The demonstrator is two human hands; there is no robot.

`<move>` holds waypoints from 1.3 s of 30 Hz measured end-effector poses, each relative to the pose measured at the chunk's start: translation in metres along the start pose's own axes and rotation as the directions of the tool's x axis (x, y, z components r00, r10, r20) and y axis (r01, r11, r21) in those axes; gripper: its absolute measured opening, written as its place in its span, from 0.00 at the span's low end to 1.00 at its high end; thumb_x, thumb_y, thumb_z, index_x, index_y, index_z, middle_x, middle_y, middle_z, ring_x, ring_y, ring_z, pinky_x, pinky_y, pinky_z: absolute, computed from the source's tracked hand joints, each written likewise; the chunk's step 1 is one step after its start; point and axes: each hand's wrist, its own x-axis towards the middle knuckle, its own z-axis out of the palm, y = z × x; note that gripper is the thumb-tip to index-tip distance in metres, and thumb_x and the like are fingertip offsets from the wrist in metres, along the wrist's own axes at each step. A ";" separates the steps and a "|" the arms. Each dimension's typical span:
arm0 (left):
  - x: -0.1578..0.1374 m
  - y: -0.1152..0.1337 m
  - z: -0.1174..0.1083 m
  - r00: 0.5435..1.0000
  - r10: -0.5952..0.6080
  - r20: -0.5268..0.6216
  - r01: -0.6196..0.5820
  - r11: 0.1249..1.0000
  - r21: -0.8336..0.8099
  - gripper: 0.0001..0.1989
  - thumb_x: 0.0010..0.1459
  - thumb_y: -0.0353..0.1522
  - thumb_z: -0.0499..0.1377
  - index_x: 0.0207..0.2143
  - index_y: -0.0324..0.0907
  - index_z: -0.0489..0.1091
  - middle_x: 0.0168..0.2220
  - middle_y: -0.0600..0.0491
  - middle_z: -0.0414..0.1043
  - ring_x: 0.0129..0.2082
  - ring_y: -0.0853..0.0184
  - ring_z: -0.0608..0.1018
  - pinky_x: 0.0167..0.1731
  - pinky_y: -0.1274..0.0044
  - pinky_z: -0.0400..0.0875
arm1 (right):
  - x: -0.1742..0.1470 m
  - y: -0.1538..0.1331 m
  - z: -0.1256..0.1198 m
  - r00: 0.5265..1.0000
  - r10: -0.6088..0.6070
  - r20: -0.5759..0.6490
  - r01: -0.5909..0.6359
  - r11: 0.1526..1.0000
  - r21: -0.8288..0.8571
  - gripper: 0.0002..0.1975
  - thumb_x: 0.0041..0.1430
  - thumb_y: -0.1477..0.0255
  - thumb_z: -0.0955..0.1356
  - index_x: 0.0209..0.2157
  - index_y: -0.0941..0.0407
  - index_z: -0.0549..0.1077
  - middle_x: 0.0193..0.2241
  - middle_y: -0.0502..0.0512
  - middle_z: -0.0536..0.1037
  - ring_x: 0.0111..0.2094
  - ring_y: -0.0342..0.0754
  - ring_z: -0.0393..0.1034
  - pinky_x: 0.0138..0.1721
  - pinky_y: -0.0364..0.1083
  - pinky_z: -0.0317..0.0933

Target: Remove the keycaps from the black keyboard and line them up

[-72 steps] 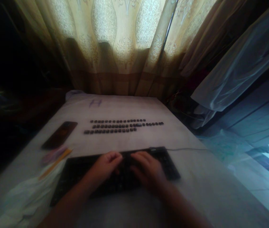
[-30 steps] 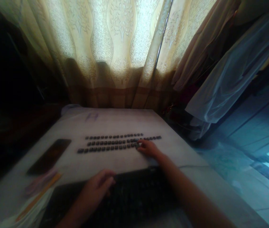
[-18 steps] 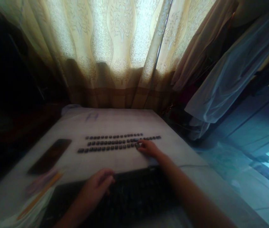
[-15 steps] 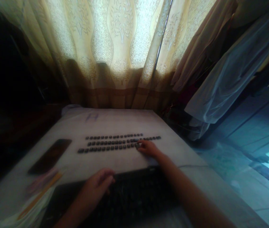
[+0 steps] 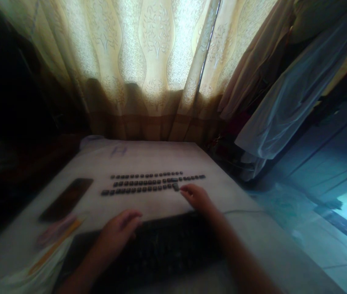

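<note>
A black keyboard (image 5: 167, 245) lies on the white-covered table in front of me; keycaps cannot be made out clearly on it in the dim light. Beyond it, loose dark keycaps (image 5: 143, 189) stand in three rows. My right hand (image 5: 197, 197) is just right of a larger keycap (image 5: 175, 186) that ends the nearest row. Its fingers are bent and slightly apart, with nothing visible between them. Over the keyboard's upper left part hovers my left hand (image 5: 121, 228), loosely curved, thumb apart from the fingers, holding nothing that I can see.
A dark phone (image 5: 67, 200) rests on the table's left side. Nearer lie a pink item (image 5: 55, 232), an orange stick-like thing (image 5: 55, 247) and pale cloth (image 5: 35, 277). A cable (image 5: 243, 211) runs right from the keyboard. Curtains (image 5: 158, 61) hang behind; clothes (image 5: 283, 118) hang at right.
My right hand has drawn back to the right from the larger keycap, which now shows fully at the row's end. My left hand has shifted slightly left and up.
</note>
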 end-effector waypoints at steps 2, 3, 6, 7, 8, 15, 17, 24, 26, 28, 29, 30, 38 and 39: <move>-0.001 0.002 -0.003 0.999 0.028 -0.033 -0.026 0.998 0.057 0.19 0.52 0.44 0.54 0.39 0.42 0.72 0.30 0.52 0.76 0.27 0.63 0.76 0.31 0.73 0.67 | -0.020 -0.015 -0.005 0.999 -0.031 0.013 0.031 0.999 0.044 0.09 0.59 0.72 0.66 0.38 0.55 0.78 0.35 0.55 0.81 0.35 0.49 0.75 0.38 0.46 0.67; -0.001 0.003 -0.003 0.998 0.042 -0.055 -0.037 0.994 0.100 0.18 0.52 0.43 0.54 0.38 0.42 0.72 0.30 0.52 0.76 0.28 0.62 0.76 0.32 0.73 0.67 | -0.030 -0.024 -0.008 0.997 -0.067 0.034 0.064 0.995 0.076 0.08 0.59 0.73 0.67 0.38 0.55 0.78 0.35 0.55 0.81 0.35 0.49 0.75 0.37 0.46 0.67; -0.002 0.002 -0.002 0.983 0.131 -0.128 -0.096 0.964 0.249 0.14 0.54 0.41 0.53 0.36 0.44 0.73 0.31 0.53 0.77 0.32 0.60 0.77 0.36 0.72 0.68 | -0.053 -0.050 -0.016 0.969 -0.177 0.174 0.168 0.983 0.068 0.07 0.59 0.74 0.67 0.35 0.55 0.78 0.33 0.53 0.81 0.34 0.48 0.75 0.37 0.46 0.65; -0.003 0.002 -0.001 0.974 0.173 -0.144 -0.124 0.947 0.297 0.14 0.55 0.41 0.53 0.36 0.45 0.74 0.32 0.53 0.77 0.33 0.60 0.77 0.37 0.72 0.68 | -0.059 -0.059 -0.017 0.954 -0.199 0.225 0.196 0.980 0.040 0.06 0.59 0.74 0.67 0.35 0.55 0.78 0.32 0.53 0.81 0.34 0.48 0.75 0.37 0.46 0.65; -0.005 0.001 0.001 0.965 0.212 -0.154 -0.149 0.927 0.345 0.14 0.56 0.41 0.53 0.36 0.45 0.74 0.33 0.53 0.78 0.34 0.60 0.78 0.38 0.72 0.68 | -0.064 -0.066 -0.017 0.940 -0.214 0.267 0.220 0.976 0.008 0.06 0.59 0.74 0.68 0.34 0.54 0.78 0.32 0.53 0.81 0.33 0.48 0.75 0.37 0.45 0.64; -0.025 -0.010 0.016 0.885 0.455 -0.099 -0.307 0.729 0.613 0.15 0.62 0.38 0.51 0.38 0.43 0.75 0.37 0.48 0.78 0.38 0.58 0.78 0.41 0.70 0.68 | -0.098 -0.101 0.012 0.924 -0.239 0.297 0.305 0.931 -0.202 0.11 0.57 0.67 0.69 0.43 0.54 0.72 0.36 0.55 0.79 0.35 0.52 0.74 0.33 0.46 0.64; -0.034 -0.017 0.020 0.849 0.527 -0.036 -0.380 0.657 0.651 0.14 0.62 0.37 0.51 0.39 0.42 0.75 0.37 0.47 0.78 0.39 0.58 0.78 0.43 0.69 0.68 | -0.103 -0.105 0.020 0.934 -0.226 0.276 0.295 0.924 -0.241 0.13 0.58 0.70 0.67 0.46 0.54 0.71 0.37 0.56 0.78 0.35 0.52 0.74 0.33 0.46 0.64; -0.063 -0.042 0.034 0.666 0.732 0.142 -0.568 0.375 0.733 0.13 0.63 0.35 0.52 0.45 0.41 0.72 0.43 0.47 0.78 0.43 0.56 0.77 0.48 0.62 0.67 | -0.103 -0.104 0.033 0.959 -0.121 0.255 0.182 0.955 -0.232 0.22 0.58 0.75 0.63 0.55 0.53 0.68 0.41 0.59 0.77 0.37 0.55 0.75 0.36 0.48 0.65; -0.068 -0.047 0.037 0.643 0.748 0.166 -0.558 0.308 0.771 0.15 0.61 0.37 0.54 0.47 0.41 0.71 0.46 0.46 0.76 0.46 0.55 0.76 0.50 0.60 0.66 | -0.101 -0.097 0.034 0.966 -0.126 0.223 0.151 0.984 -0.098 0.25 0.57 0.77 0.63 0.57 0.50 0.66 0.43 0.58 0.78 0.40 0.53 0.74 0.41 0.48 0.64; -0.071 -0.052 0.041 0.631 0.753 0.187 -0.543 0.256 0.800 0.19 0.59 0.39 0.57 0.51 0.40 0.69 0.50 0.45 0.74 0.49 0.53 0.75 0.51 0.59 0.66 | -0.098 -0.084 0.031 0.987 -0.113 0.116 0.090 0.978 0.189 0.25 0.55 0.78 0.64 0.54 0.48 0.70 0.43 0.54 0.79 0.42 0.51 0.73 0.45 0.48 0.63; -0.072 -0.054 0.042 0.629 0.753 0.194 -0.536 0.239 0.810 0.22 0.58 0.40 0.58 0.52 0.40 0.68 0.52 0.45 0.73 0.50 0.53 0.74 0.52 0.58 0.65 | -0.096 -0.074 0.028 0.997 -0.070 0.031 0.052 0.920 0.388 0.22 0.53 0.78 0.65 0.50 0.49 0.74 0.41 0.53 0.79 0.42 0.50 0.72 0.46 0.47 0.62; -0.072 -0.057 0.044 0.630 0.751 0.197 -0.530 0.231 0.816 0.24 0.57 0.41 0.59 0.54 0.40 0.67 0.53 0.44 0.72 0.51 0.53 0.74 0.52 0.58 0.65 | -0.094 -0.063 0.024 0.997 0.046 -0.055 -0.003 0.795 0.606 0.18 0.51 0.77 0.67 0.44 0.51 0.77 0.37 0.51 0.80 0.39 0.49 0.72 0.44 0.47 0.64; -0.071 -0.066 0.048 0.673 0.731 0.111 -0.490 0.328 0.808 0.26 0.55 0.39 0.62 0.55 0.40 0.66 0.54 0.44 0.71 0.52 0.53 0.73 0.54 0.58 0.65 | -0.107 0.043 -0.022 0.841 0.513 -0.171 0.079 0.196 0.977 0.11 0.45 0.73 0.71 0.35 0.52 0.75 0.23 0.43 0.76 0.21 0.38 0.69 0.20 0.36 0.63; -0.071 -0.066 0.049 0.676 0.730 0.104 -0.493 0.343 0.800 0.25 0.55 0.38 0.62 0.54 0.41 0.66 0.53 0.44 0.71 0.52 0.53 0.73 0.53 0.58 0.65 | -0.110 0.051 -0.025 0.830 0.531 -0.171 0.108 0.148 0.983 0.11 0.46 0.74 0.70 0.35 0.52 0.75 0.23 0.42 0.76 0.21 0.37 0.70 0.21 0.35 0.64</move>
